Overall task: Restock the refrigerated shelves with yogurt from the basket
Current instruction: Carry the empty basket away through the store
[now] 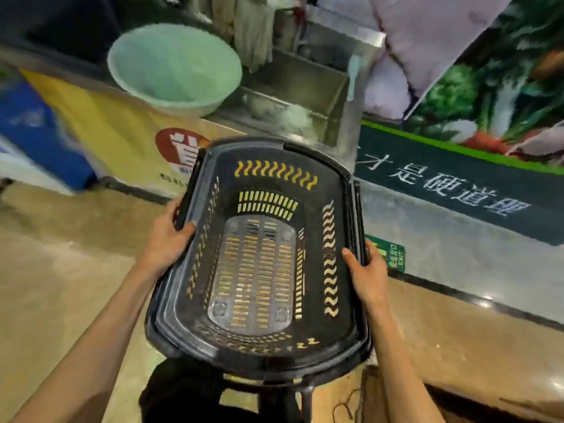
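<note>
Black slotted plastic shopping basket [259,366] held at frame centre, tilted so its open top faces the camera. It is empty, the floor showing through the slots. No yogurt and no refrigerated shelves in view.

Hands: left hand [169,236] grips the rim at 9 o'clock, thumb hooked inside, fingers wrapped outside. Right hand [366,270] grips the rim at 3 o'clock the same way. Carry handles lie folded along the rim.

Judgement: the basket is emptied and the step is putting it away or taking it for a refill. To do it well:
- keep both grips level so the basket does not twist
- keep thumbs clear of the folded handles
- lower it square onto whatever receives it

At 6 o'clock, just under the basket, sits a dark frame with an upright black bar [306,392]. It may be a second basket or a stand; the view is too dark to tell. If it is a stack, line up the rims before letting go.

Around:
- pale green round plastic basin [175,67] at 11 o'clock
- stainless steel sink unit [305,83] at 12 o'clock
- printed vegetable poster [503,87] at 2 o'clock, above a dark banner with white characters [451,184]
- small green exit sticker [393,254] just beside the right hand
- tan tiled floor [61,270] at 8 o'clock

The dark frame below is the one thing in the way.
</note>
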